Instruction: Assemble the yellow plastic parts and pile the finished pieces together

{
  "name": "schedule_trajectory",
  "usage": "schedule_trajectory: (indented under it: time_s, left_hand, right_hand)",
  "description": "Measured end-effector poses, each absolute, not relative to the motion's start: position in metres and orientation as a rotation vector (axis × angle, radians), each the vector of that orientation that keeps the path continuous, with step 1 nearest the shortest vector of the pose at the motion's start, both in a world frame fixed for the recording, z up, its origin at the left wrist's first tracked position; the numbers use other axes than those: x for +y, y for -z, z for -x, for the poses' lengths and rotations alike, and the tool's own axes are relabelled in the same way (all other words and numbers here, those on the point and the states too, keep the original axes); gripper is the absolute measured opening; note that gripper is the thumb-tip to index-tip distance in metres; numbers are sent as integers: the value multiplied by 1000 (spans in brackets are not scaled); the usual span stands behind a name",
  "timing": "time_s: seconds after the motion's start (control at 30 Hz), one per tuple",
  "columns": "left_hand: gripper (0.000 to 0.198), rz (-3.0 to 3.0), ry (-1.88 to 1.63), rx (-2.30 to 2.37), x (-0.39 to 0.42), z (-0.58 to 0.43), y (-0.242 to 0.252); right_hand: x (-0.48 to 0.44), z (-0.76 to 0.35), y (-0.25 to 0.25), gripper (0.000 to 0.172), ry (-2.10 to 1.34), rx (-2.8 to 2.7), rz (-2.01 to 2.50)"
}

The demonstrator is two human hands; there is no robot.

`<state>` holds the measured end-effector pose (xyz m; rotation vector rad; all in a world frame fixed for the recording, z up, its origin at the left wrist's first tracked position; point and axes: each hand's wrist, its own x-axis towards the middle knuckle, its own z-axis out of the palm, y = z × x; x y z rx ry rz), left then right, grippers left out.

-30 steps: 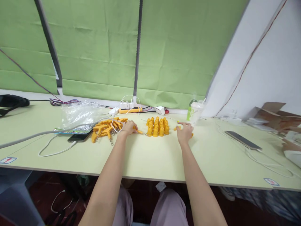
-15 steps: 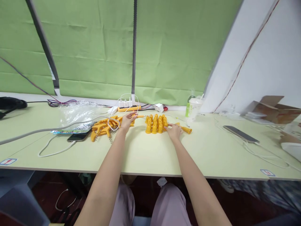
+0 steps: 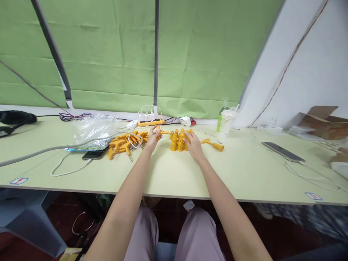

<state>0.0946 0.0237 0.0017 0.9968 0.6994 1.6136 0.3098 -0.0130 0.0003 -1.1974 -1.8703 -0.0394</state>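
Near the back edge of the pale bench (image 3: 174,177), the left hand (image 3: 153,140) pinches a yellow plastic corkscrew (image 3: 164,132); the right hand (image 3: 193,145) curls over yellow conical plastic cups (image 3: 173,146), hold unclear, apparently picking one, needing a clean pinch.

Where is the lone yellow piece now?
In the head view, the yellow piece lies on the table, right of the right hand, in front of the white cup.

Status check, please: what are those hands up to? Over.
Left hand: holding yellow piece. Right hand: over clustered yellow caps. Pale cable: running across yellow pile.
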Motion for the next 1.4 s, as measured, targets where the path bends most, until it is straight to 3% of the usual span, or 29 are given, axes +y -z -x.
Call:
schedule_trajectory:
  time_s: [0.2,0.67,0.87,1.03,1.23,1.4]
  left_hand:
    - [37,-1080,-1595,630,26,-96,1]
    - [37,-1223,-1558,625,25,-100,0]
    - [38,-1440,-1343,717,18,-107,-2]
    - [31,-1427,-1349,737,18,-110,-1]
    - [27,-1327,-1382,619,18,-108,-3]
    - [25,-1313,-1383,573,15,-107,-6]
  right_hand:
    - [-19,-308,-6,39,129,-1908,1251]
    - [-12,-306,-1,36,-194,-1739,1064]
    - [-10,-304,-1,29,-405,-1668,1001]
    - [-11,-304,-5,37,-619,-1574,965]
    - [-10,-308,-11,57,-835,-1578,875]
    - [-9,-310,-8,55,-909,-1541,958]
